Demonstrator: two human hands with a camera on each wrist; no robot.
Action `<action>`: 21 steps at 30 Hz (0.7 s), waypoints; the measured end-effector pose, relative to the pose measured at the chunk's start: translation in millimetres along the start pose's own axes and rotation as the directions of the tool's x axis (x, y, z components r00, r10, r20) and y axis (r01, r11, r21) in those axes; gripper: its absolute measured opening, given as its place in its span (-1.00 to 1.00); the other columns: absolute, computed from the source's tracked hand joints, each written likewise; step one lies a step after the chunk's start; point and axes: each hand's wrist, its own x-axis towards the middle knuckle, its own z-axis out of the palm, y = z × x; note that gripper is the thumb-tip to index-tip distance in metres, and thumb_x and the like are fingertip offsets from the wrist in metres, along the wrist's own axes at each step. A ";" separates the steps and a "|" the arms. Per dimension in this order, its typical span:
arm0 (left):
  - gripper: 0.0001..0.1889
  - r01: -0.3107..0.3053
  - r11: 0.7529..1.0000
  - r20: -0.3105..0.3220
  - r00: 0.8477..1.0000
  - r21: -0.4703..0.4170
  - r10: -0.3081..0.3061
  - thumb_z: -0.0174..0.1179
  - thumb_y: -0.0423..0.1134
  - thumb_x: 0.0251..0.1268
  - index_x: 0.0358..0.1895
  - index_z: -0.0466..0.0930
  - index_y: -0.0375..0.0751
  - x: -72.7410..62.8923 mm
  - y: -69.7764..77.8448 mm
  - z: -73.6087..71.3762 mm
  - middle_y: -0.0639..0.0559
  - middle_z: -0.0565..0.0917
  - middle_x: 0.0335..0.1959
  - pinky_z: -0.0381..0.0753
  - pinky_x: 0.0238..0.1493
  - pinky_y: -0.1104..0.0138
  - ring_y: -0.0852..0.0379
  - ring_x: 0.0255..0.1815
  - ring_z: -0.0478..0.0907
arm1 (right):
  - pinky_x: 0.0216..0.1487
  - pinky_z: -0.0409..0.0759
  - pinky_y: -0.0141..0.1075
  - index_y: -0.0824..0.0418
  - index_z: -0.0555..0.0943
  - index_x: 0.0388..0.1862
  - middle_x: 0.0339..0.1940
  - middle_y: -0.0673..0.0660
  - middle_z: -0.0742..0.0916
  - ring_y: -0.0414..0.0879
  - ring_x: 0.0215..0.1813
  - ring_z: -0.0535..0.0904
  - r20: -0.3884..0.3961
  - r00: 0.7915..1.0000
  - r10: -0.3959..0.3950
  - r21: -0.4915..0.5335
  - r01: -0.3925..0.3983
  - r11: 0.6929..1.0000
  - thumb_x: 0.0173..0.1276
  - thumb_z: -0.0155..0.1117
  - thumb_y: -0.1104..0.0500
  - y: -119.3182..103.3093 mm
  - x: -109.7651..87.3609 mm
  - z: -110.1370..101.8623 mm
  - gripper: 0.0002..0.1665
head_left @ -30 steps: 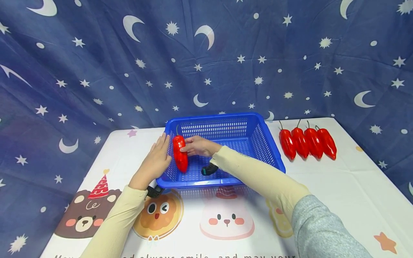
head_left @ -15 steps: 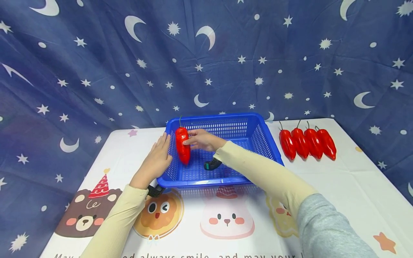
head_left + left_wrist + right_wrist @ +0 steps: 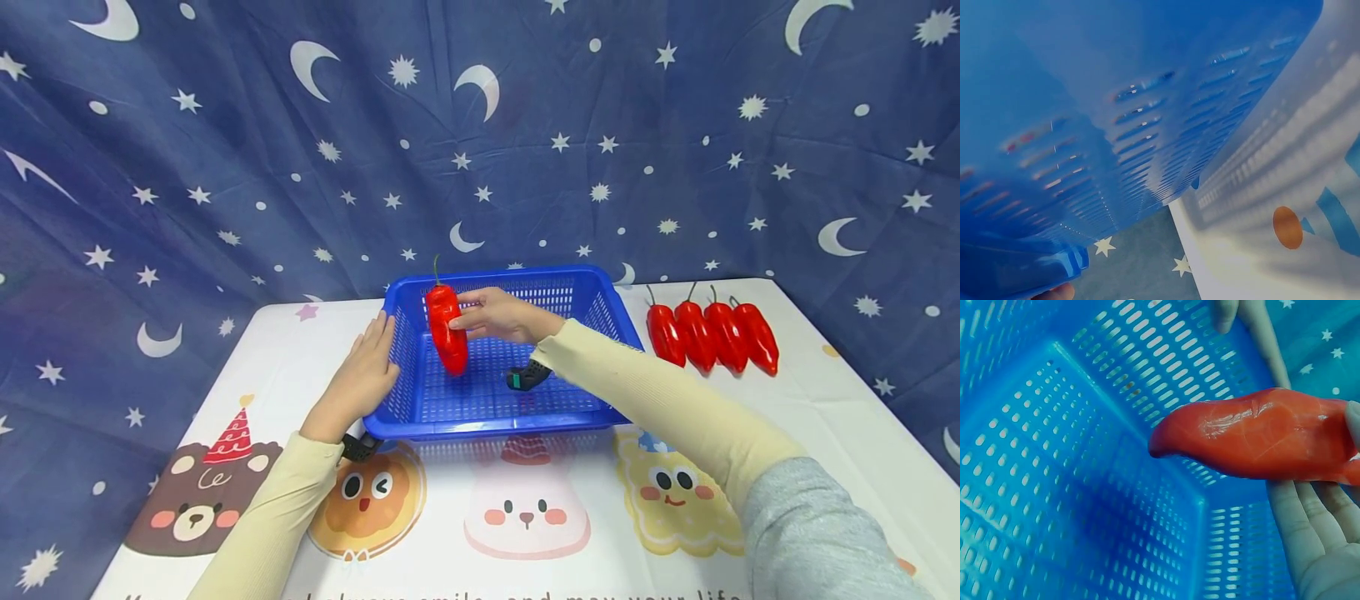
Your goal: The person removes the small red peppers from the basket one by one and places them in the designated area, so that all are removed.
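My right hand (image 3: pixel 501 316) pinches a glossy red chili pepper (image 3: pixel 447 330) between thumb and fingers, over the left part of a blue plastic basket (image 3: pixel 480 429). The pepper hangs nearly upright, its thin green stem on top; in the right wrist view the pepper (image 3: pixel 1254 434) is above the slotted basket floor. My left hand (image 3: pixel 360 371) rests with straight fingers along the basket's left rim. The left wrist view shows mostly the outside of the basket wall (image 3: pixel 1135 69), with just one fingertip at the bottom edge.
Several more red peppers (image 3: pixel 712 333) lie side by side on the white printed tablecloth (image 3: pixel 525 500), right of the basket. A dark blue curtain (image 3: pixel 525 125) with moons and stars hangs right behind the table.
My right hand has lifted the pepper up and moved it rightward, away from the basket's left wall. My left hand has stayed at the left rim.
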 end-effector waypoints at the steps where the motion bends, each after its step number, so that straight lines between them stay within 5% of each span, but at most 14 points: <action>1: -0.30 0.000 1.000 0.000 1.000 0.000 0.000 -0.14 -0.30 0.28 0.45 -0.14 -0.48 -0.1 0.1 0.0 -0.36 -0.14 0.51 -0.17 0.51 -0.07 -0.25 0.54 -0.20 | 0.35 0.36 0.03 0.32 0.24 0.40 0.31 0.32 0.49 0.17 0.33 0.43 0.004 1.000 -0.006 -0.006 0.006 1.000 0.29 0.15 0.38 -1.8 -3.2 -1.8 -0.31; 21: -0.30 0.002 1.000 0.004 1.000 -0.008 -0.002 -0.15 -0.30 0.29 0.45 -0.16 -0.48 -1.4 1.4 -0.6 -0.36 -0.16 0.51 -0.18 0.51 -0.08 -0.25 0.54 -0.22 | 0.20 0.52 -0.09 0.27 0.29 0.38 0.25 0.29 0.55 0.11 0.21 0.55 -0.021 0.997 -0.071 -0.195 0.065 0.979 0.32 0.16 0.27 -28.5 -74.0 -40.9 -0.37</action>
